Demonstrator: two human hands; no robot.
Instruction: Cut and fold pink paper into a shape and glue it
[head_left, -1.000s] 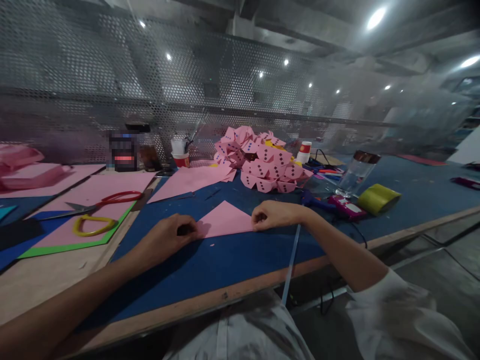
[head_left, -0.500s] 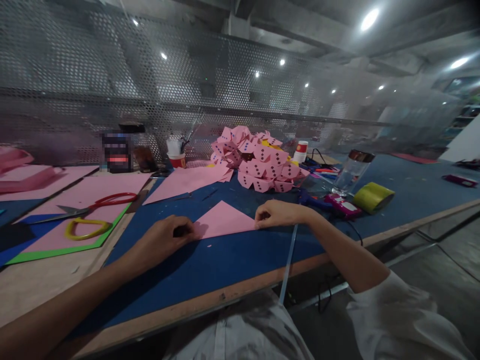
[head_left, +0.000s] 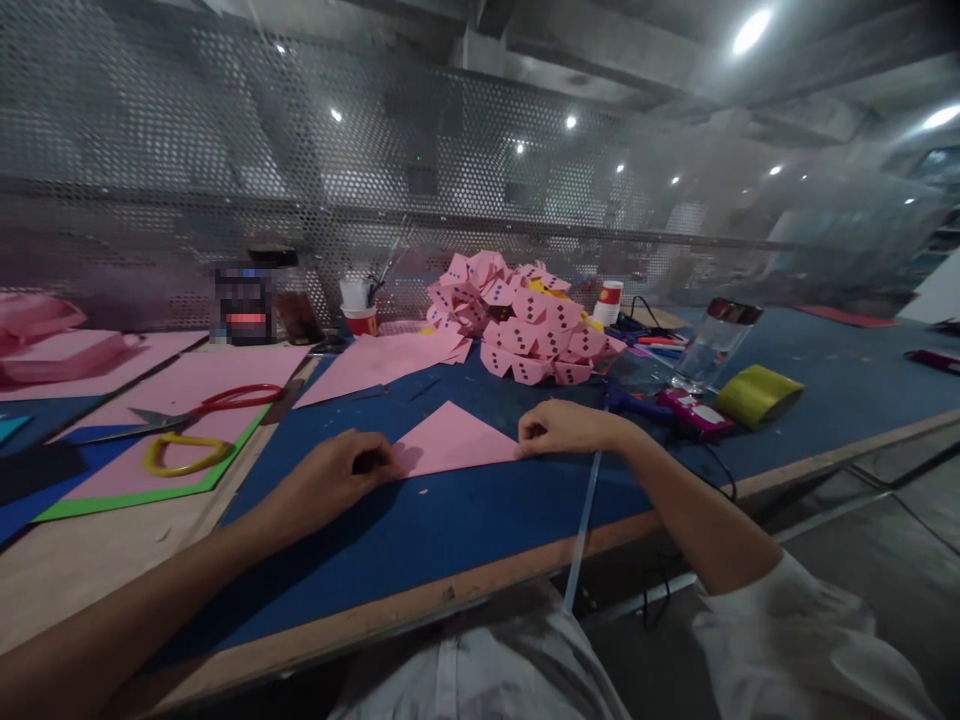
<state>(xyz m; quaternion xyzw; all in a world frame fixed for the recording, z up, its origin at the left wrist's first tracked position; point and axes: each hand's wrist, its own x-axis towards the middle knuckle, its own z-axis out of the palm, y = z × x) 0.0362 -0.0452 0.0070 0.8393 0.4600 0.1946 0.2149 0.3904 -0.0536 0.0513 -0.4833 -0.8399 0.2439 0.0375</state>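
Head view. Shows pink paper triangle (head_left: 455, 445) flat on blue table (head_left: 360, 570), close to front edge, apex pointing toward far edge. Has left hand (head_left: 322, 487) at triangle's left corner, fingers curled, thumb and fingertips pinched closed on paper; has right hand (head_left: 570, 428) at right corner, same closed pinch. Can't tell how firm. Looks already folded into shape, long side facing front edge; shows no dots or cut-outs. Has dotted pink paper pieces (head_left: 525, 330) heaped toward far edge, look shaped already. Includes larger pink sheet (head_left: 375, 360) left of heap, scissors (head_left: 202, 407) untouched beyond table's left edge.
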